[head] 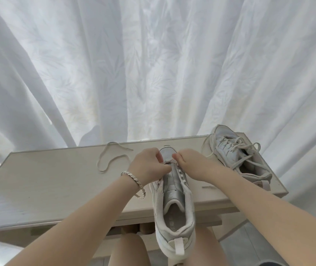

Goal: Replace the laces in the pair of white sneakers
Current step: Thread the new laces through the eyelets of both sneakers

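A narrow table (61,181) with a pale wood-grain top stands against a white curtain (153,64) patterned with faint leaves, which fills the whole background. Grey floor (249,244) tiles show at the lower right.

A loose lace (113,158) lies curled on the table's far side, left of centre. At the far right corner sits the far sneaker (237,156), its laces threaded and trailing slack. The near sneaker (172,198) lies in the middle with its toe on the table and its heel hanging over the near edge toward the person. Its eyelet rows are bare, and the open mouth shows only the insole.

Both hands meet at the toe end of those eyelets. The left hand (147,164), a silver bracelet (134,181) at its wrist, and the right hand (189,162) have their fingers curled tight, pinching the sneaker's front edges. Whether a lace end sits between the fingertips cannot be told.
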Available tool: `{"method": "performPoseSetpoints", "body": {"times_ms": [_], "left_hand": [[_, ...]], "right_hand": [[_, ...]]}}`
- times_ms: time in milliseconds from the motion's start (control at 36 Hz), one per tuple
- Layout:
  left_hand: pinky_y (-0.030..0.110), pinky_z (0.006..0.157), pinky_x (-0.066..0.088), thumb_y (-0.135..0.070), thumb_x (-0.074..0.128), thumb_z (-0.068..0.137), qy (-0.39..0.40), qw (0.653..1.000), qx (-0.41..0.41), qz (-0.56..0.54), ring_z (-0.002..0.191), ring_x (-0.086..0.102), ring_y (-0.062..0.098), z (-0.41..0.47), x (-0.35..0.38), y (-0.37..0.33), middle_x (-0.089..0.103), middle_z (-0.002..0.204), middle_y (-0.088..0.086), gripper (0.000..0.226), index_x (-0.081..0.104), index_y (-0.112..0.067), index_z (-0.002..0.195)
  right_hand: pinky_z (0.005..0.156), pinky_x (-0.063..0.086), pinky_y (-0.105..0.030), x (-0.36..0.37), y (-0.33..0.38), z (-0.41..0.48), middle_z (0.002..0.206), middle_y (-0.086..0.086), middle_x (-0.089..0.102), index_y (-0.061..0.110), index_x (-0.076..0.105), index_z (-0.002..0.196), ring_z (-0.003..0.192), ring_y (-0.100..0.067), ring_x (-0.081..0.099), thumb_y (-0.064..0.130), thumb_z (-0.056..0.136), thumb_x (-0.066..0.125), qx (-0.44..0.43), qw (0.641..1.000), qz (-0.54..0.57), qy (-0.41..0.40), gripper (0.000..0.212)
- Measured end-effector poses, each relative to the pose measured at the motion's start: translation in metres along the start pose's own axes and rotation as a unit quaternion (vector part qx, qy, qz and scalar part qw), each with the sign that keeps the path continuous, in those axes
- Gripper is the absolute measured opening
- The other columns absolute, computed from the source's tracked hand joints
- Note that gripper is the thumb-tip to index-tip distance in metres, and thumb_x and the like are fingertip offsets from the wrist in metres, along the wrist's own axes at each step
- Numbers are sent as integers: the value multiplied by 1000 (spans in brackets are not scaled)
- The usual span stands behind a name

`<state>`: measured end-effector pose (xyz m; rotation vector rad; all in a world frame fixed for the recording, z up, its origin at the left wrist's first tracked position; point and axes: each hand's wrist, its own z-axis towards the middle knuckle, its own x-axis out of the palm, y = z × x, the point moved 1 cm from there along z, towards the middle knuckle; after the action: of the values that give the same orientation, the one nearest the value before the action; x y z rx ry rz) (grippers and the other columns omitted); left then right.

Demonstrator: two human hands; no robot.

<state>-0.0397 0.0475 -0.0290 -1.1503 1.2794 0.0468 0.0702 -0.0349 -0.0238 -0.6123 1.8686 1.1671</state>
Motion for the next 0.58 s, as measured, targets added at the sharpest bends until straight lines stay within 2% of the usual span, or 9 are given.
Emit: {"method": "performPoseSetpoints", "body": {"times_ms": [83,139,194,250,306,389,500,583], "left_hand": [[19,50,36,-21,62,75,-20,999,-6,-32,56,50,4,0,3,7,55,63,-7,11,53,-18,70],[21,55,37,-22,60,79,-30,999,4,-34,63,53,9,0,7,10,58,67,-5,12,54,-18,70],[23,59,40,-21,58,83,-34,998,14,-44,69,55,14,1,9,13,61,72,-2,13,56,-17,71],[21,58,40,-20,58,85,-35,998,20,-55,67,54,13,2,9,13,60,70,-2,14,56,-17,71],[19,57,40,-20,58,86,-36,998,21,-53,65,53,12,2,9,13,59,67,-5,17,55,-19,69],[22,57,40,-21,57,86,-41,998,13,-44,66,55,13,3,11,13,60,68,-4,14,57,-17,73],[25,64,44,-23,56,85,-57,998,4,-16,75,58,17,3,13,11,60,70,-4,13,59,-16,75],[28,68,46,-25,57,84,-68,998,-7,-4,80,59,20,3,13,9,60,71,-5,15,56,-19,70]], "right_hand": [[61,19,-29,1,2,6,61,-5,38,11,33,59,74,-23,40,26,104,21,-16,1000,14,-5,48],[64,27,-33,-2,-5,6,68,-15,52,6,44,65,73,-26,47,30,103,24,-22,999,45,-18,49],[66,36,-28,-7,-11,3,71,-12,60,7,51,65,69,-21,52,32,102,32,-33,996,79,-37,48],[62,38,-22,-13,-17,-4,62,3,56,14,52,62,61,-11,51,31,100,39,-43,992,111,-40,44],[66,42,-24,-23,-22,-15,57,11,56,14,56,66,58,-3,54,34,97,44,-38,991,123,-34,38],[55,38,-10,-43,-26,-36,53,11,52,16,61,70,48,4,49,38,93,52,-47,992,111,-29,33],[51,38,-10,-74,-21,-70,53,-2,47,23,67,61,47,-6,44,37,85,61,-91,987,126,-40,28],[49,35,-9,-90,-12,-90,52,1,52,23,68,57,45,-3,44,44,78,60,-116,979,164,-45,30]]}}
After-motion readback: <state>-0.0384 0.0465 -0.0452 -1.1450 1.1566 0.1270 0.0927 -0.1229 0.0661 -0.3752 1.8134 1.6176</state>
